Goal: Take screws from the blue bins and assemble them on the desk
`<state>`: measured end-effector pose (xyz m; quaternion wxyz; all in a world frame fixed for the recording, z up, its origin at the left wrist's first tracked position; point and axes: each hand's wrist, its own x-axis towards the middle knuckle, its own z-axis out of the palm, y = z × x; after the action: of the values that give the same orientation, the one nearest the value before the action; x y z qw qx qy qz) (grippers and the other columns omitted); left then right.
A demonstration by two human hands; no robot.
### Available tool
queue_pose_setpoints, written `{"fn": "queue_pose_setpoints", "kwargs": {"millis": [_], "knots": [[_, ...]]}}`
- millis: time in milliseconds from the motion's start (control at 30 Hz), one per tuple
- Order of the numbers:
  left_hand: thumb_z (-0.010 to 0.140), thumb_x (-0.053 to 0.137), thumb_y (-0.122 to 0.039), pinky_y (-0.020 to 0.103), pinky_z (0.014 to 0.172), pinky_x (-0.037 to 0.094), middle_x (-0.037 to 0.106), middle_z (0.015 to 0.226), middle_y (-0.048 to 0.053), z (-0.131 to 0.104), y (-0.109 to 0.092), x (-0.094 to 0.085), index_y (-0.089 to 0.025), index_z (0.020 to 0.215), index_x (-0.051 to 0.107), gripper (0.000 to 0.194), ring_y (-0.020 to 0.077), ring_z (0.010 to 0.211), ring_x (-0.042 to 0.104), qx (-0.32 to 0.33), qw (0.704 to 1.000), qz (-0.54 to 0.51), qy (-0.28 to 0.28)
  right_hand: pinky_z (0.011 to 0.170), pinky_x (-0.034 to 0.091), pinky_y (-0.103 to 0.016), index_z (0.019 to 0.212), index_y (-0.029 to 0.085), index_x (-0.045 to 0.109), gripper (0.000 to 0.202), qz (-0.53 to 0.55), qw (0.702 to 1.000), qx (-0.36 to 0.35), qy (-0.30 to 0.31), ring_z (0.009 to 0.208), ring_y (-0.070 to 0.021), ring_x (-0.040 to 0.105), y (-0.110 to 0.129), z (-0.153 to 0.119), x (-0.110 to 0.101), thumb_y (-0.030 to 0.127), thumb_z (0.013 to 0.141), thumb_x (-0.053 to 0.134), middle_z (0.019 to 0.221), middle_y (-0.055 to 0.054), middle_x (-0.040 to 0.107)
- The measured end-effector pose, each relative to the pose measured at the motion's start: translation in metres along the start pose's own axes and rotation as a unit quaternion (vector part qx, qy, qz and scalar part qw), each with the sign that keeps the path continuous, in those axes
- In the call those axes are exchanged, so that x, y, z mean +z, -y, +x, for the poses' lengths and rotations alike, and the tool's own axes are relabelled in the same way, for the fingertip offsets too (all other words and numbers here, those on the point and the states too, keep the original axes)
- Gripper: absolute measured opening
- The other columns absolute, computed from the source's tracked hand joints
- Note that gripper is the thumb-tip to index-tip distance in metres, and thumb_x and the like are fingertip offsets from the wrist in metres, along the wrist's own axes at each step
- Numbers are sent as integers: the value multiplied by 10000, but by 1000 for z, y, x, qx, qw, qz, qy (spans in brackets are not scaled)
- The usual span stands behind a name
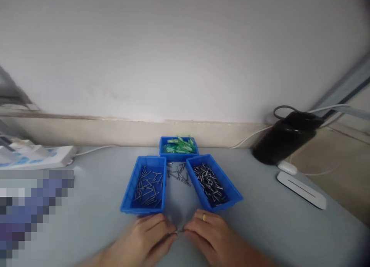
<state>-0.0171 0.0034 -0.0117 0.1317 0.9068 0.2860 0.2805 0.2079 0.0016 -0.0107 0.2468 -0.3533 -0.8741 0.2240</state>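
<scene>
My left hand (150,236) and my right hand (206,234) meet closely near the bottom centre, each in a pinch. A small thin metal piece (180,231) shows between the fingertips; its details are blurred. Just beyond my left hand is a blue bin (125,201) with scattered metal pins (147,186). Beyond my right hand stands another blue bin (232,193), heaped with dark metal pieces (209,182). Several loose metal pins (179,174) lie on the table between the bins. A smaller blue bin (179,157) at the back holds green pieces (183,144).
A black bottle (285,137) stands at the right rear, with a white case (287,167) and a flat white device (302,190) before it. At the left are a white power strip (58,157) and a pixelated area. Cables run along the wall.
</scene>
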Motion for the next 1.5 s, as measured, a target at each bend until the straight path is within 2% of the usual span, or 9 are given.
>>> {"fn": "queue_pose_setpoints", "kwargs": {"millis": [133,400,533,633,700,800,1000,1267,1500], "knots": [[952,441,-218,207,622,489,630,776,15,0,-3,1,-177,1010,579,155,114,698,606,14,1000,-10,-20,703,435,-251,774,171,604,327,-21,999,-16,45,723,-138,553,2,0,3,270,981,371,729,-25,606],[894,472,-154,216,714,506,639,932,40,6,-9,0,-171,976,564,124,123,838,620,59,998,-5,35,685,412,-244,823,155,634,308,-18,996,-31,77,727,-132,562,0,1,6,304,972,410,764,-25,618],[766,464,-86,232,731,515,647,948,44,7,-10,-1,-177,907,520,177,129,839,624,38,998,-35,37,721,416,-241,872,173,652,246,3,997,-4,74,780,-138,595,2,1,1,334,941,480,814,-23,651],[739,447,-79,220,615,487,631,797,12,5,-7,0,-181,876,507,181,117,691,603,5,999,-16,33,733,424,-248,934,186,636,216,17,997,39,67,801,-149,602,5,-2,-4,381,893,553,832,-19,661],[754,449,-96,204,516,426,569,658,-21,4,-5,1,-182,826,498,122,101,561,543,2,999,7,40,734,427,-255,1006,202,612,232,19,995,68,76,791,-152,600,7,-4,-8,392,880,570,825,-8,659],[824,467,-155,215,495,393,558,624,-20,3,-4,3,-182,803,514,59,106,540,539,3,998,51,35,725,430,-255,976,207,599,175,20,993,78,89,794,-148,605,9,-4,-11,352,912,525,837,-5,655],[964,404,-245,245,519,403,582,659,-8,5,-4,4,-171,852,577,220,119,585,567,40,993,96,53,706,430,-270,859,196,587,171,-24,992,67,107,781,-157,623,7,-4,-7,268,946,459,823,-12,650],[956,416,-291,233,496,382,552,637,-12,4,0,5,-170,722,524,285,109,566,545,6,991,106,85,642,398,-259,792,205,557,149,-49,993,48,95,693,-140,602,5,-5,-10,188,912,469,733,6,619],[982,363,-235,239,506,404,565,643,-20,7,-1,-1,-169,783,532,269,108,554,551,47,991,111,50,617,377,-252,770,205,538,146,-56,991,64,99,675,-138,604,4,-4,-15,183,901,477,716,15,622]]}}
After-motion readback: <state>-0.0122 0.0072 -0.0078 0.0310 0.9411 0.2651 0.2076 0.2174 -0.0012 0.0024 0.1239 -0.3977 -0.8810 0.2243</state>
